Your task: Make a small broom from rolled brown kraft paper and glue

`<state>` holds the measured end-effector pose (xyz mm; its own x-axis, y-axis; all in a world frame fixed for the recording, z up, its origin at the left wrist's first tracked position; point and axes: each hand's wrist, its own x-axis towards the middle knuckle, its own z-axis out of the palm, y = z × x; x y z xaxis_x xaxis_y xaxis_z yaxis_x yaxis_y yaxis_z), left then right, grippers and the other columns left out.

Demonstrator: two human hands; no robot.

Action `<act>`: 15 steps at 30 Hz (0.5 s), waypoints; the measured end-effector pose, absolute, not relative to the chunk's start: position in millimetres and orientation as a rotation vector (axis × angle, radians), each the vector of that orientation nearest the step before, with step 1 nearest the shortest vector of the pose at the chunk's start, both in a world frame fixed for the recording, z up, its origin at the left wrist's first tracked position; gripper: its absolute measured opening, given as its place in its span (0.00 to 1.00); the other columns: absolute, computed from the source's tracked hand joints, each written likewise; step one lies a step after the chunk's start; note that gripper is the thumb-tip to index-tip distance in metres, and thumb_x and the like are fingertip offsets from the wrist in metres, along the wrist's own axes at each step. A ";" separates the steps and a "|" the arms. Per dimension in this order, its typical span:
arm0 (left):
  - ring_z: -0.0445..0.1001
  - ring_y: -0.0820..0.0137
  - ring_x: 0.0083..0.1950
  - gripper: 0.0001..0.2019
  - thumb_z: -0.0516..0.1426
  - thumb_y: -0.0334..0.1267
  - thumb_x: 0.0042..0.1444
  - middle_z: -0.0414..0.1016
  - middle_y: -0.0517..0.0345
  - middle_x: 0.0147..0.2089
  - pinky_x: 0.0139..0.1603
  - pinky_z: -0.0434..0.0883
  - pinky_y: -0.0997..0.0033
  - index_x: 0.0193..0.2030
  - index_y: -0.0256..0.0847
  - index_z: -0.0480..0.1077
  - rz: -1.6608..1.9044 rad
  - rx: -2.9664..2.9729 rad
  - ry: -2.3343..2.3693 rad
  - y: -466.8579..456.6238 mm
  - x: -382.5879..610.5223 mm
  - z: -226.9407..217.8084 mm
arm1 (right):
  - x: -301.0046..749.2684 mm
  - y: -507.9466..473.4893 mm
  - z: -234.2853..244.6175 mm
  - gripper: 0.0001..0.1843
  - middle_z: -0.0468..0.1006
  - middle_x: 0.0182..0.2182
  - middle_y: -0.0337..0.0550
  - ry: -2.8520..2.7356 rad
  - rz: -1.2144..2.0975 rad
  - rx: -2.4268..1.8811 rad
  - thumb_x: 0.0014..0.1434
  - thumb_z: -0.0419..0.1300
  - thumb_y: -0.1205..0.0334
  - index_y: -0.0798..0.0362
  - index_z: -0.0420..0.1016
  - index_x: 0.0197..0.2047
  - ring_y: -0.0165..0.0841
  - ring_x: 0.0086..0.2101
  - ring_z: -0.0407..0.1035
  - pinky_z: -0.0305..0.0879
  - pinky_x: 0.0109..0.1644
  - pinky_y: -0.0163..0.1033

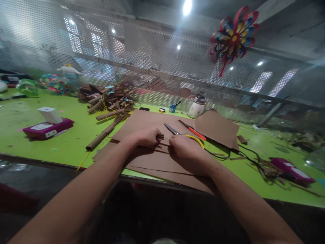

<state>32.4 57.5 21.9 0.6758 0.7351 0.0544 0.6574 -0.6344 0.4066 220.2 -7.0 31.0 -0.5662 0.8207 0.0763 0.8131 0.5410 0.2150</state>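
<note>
My left hand (149, 136) is closed around a small stack of brown paper strips (160, 137), their ends poking out toward the right. Pinched fingers of my right hand (186, 146) meet the end of a thin brown paper strip (164, 144) that runs between both hands. Scissors (172, 129) with yellow handles lie just beyond my right hand, blades pointing left; the hand partly hides them, and whether it touches them I cannot tell. Large sheets of brown paper (149, 162) are spread beneath both hands. A red-and-black pen-like tool (196, 133) rests behind the scissors.
Rolled brown paper tubes with yellow string (111, 105) are piled back left. A purple tissue pack (48, 128) bears a white box (50, 115). Behind stand a blue jar (172, 108) and a white bottle (197, 105). A black cord (254, 159) and another purple pack (291, 170) lie right.
</note>
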 end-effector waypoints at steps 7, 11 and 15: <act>0.67 0.68 0.34 0.05 0.56 0.36 0.39 0.71 0.56 0.28 0.35 0.61 0.72 0.25 0.38 0.68 0.423 2.584 0.899 62.2 28.6 30.0 | 221.8 9.1 24.8 0.07 0.69 0.36 0.48 2.931 0.689 1.461 0.54 0.51 0.65 0.56 0.69 0.33 0.36 0.35 0.61 0.54 0.36 0.38; 0.65 0.70 0.32 0.09 0.57 0.41 0.42 0.68 0.58 0.28 0.35 0.61 0.71 0.28 0.37 0.67 0.579 2.399 0.844 61.9 30.1 33.1 | 221.2 7.9 27.0 0.05 0.68 0.35 0.49 3.008 0.803 1.460 0.53 0.51 0.68 0.56 0.68 0.33 0.36 0.37 0.59 0.55 0.37 0.39; 0.63 0.73 0.27 0.13 0.54 0.45 0.48 0.63 0.60 0.23 0.28 0.62 0.73 0.27 0.36 0.66 0.604 2.247 0.837 56.2 32.6 32.9 | 221.0 8.4 28.4 0.06 0.67 0.35 0.49 3.046 0.883 1.453 0.53 0.50 0.71 0.56 0.67 0.32 0.37 0.38 0.58 0.55 0.39 0.39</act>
<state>32.6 56.2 32.9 0.6891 0.7002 0.1865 0.3971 -0.5802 0.7111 221.0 8.4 28.4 -0.6036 0.6197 0.5017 0.7919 0.5389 0.2871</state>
